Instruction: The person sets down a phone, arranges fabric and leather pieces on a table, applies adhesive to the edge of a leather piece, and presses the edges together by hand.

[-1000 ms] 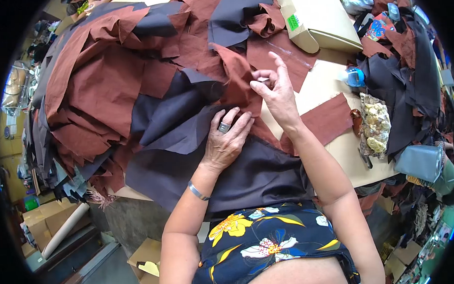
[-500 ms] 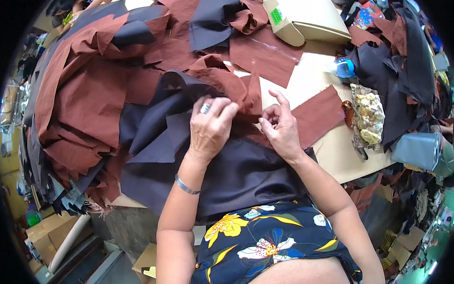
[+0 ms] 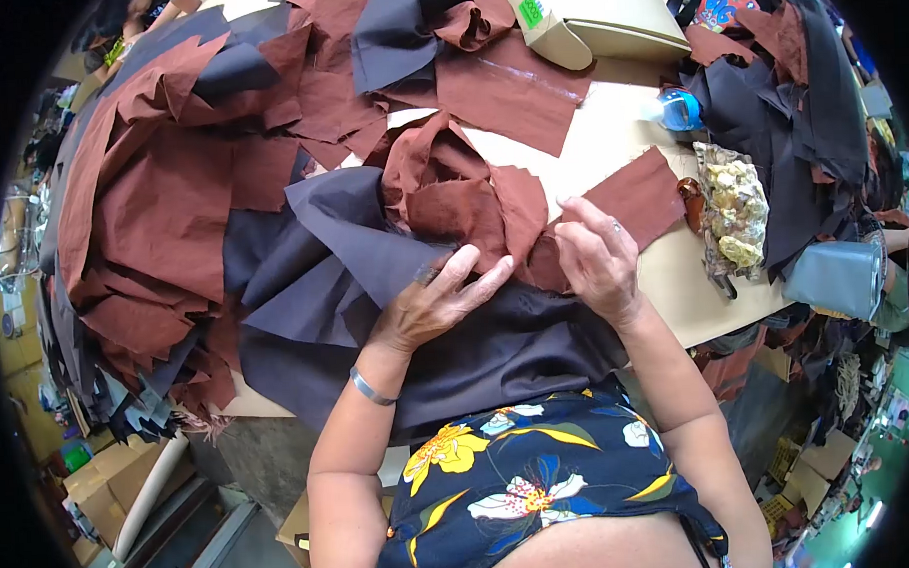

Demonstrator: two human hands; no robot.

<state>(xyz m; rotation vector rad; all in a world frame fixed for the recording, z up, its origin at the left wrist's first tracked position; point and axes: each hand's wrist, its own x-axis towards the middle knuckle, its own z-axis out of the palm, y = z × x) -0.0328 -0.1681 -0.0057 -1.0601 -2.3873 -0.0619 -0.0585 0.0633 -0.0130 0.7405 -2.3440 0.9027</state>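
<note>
Lower-left carton: a cardboard box on the far lower left, beside a pale tube that slants up to the right; its contents cannot be made out.
Left heap: red-brown fabric pieces piled over dark ones, upper left to middle left.
Dark sheet: dark fabric from left of centre down to the person's floral top; it spreads mainly sideways, one corner pointing to the upper left.
Left hand: the left hand, at centre, is partly open, two digits stretched to the upper right against the fabric; whether it pinches any, I cannot tell.
Crumpled piece: red-brown cloth bunched at centre on the dark sheet, folds curving round, a narrow flap running down to the left hand's fingertips.
Right hand: the right hand, right of centre, has bent fingers; its grip cannot be told.
Strip: red-brown strip, long axis rising to the upper right across the tabletop.
Upper-right carton: pale box, contents unseen.
Bottle: blue-banded, upper right.
Clear bag: pale yellowish lumps inside, right.
</note>
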